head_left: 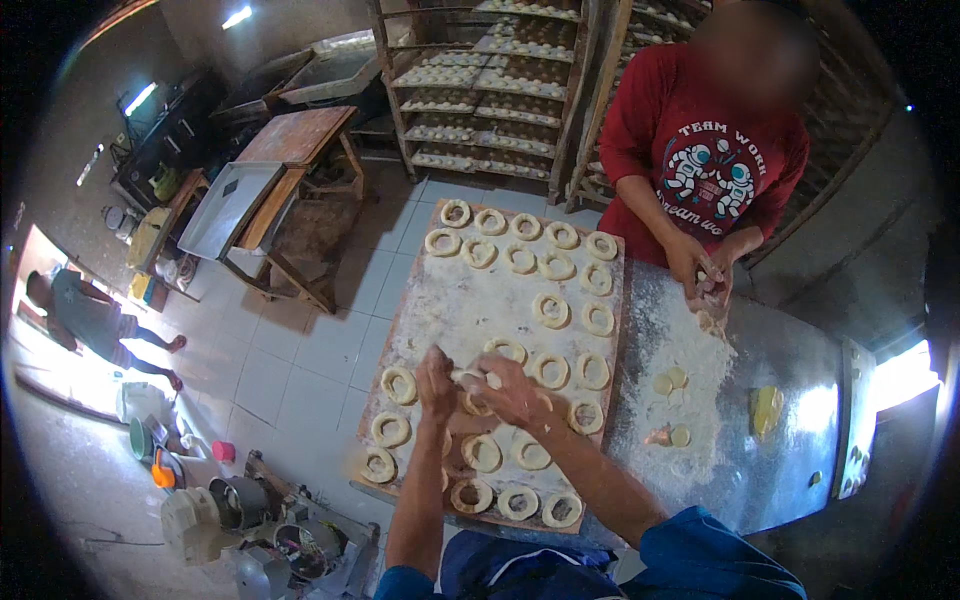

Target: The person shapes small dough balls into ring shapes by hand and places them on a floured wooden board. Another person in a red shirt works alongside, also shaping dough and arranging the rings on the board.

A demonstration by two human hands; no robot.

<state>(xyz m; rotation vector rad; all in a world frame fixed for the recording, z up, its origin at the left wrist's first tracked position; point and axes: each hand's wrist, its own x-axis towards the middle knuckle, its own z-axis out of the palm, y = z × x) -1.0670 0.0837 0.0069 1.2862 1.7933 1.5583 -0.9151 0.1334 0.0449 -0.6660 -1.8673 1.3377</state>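
Both my hands are over a floured wooden board (470, 310) bearing rows of raw dough rings (551, 311). A pale piece of dough (463, 376) stretches between them. My left hand (436, 385) is closed at the dough's left end. On its other side, the curled fingers of my right hand (510, 390) grip the dough. Whether this piece forms a full ring is hidden by my fingers. Dough rings lie close around and under my forearms, including one ring (482, 453) between them and another ring (398, 385) left of my left hand.
Across a metal table (770, 340), a co-worker in a red shirt (700, 130) handles dough above spread flour (665, 350) and small dough discs (680, 435). Racks (480, 100) of dough pieces stand behind. Machines and buckets (240, 500) sit lower left; another person (85, 320) is at the doorway.
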